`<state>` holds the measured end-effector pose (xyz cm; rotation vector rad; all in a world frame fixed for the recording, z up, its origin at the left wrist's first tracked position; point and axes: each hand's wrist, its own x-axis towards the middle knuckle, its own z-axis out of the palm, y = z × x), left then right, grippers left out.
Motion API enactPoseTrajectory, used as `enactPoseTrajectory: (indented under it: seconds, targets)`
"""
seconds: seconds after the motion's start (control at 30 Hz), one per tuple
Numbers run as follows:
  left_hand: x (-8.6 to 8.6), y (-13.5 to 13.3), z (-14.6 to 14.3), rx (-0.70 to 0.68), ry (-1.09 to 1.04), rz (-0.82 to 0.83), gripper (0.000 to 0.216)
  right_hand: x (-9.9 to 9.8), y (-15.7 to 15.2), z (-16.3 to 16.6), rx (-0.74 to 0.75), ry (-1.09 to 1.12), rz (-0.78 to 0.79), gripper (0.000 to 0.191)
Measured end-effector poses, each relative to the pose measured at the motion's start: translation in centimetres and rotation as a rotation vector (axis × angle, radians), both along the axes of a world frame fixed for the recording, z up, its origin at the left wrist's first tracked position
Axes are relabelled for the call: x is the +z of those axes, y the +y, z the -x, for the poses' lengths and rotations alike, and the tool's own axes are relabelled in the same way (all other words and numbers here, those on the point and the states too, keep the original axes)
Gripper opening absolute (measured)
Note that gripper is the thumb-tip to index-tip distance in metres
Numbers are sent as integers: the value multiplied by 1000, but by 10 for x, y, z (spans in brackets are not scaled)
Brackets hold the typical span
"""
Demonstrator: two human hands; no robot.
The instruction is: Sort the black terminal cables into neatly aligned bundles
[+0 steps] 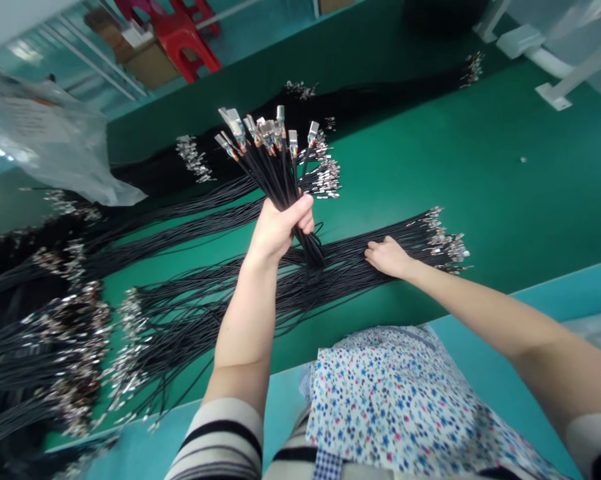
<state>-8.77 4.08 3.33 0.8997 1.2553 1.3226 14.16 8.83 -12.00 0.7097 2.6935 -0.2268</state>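
Observation:
My left hand point(285, 223) is wrapped round a bunch of black cables point(268, 172), raised above the table. The bunch's silvery metal connectors point(268, 130) fan out at the top, with small coloured wires showing below them. A wide spread of loose black cables point(340, 267) lies flat underneath, with metal ends at the right and left. Over the right part of this spread, my right hand point(389, 257) has its fingertips pinched down on the cables. How many strands it grips is hidden.
More black cable bundles point(190, 220) lie behind on the green table point(480, 160), with others heaped at the left point(70, 347). A clear plastic bag point(55, 133) rests at the back left. Metal brackets point(555, 87) stand at the back right. Beyond the table is a red stool point(180, 40).

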Motion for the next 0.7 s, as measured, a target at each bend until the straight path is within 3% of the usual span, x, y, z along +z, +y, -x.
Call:
enactPoseTrajectory:
  seconds: [0.33,0.7]
  targets:
    - [-1,-5,4,-15,28,-28,34,0,13,1,-36,-99,110,26]
    - [-2,-4,-2,-55,-1,-62,32,5,-1,15,184,-107,11,27]
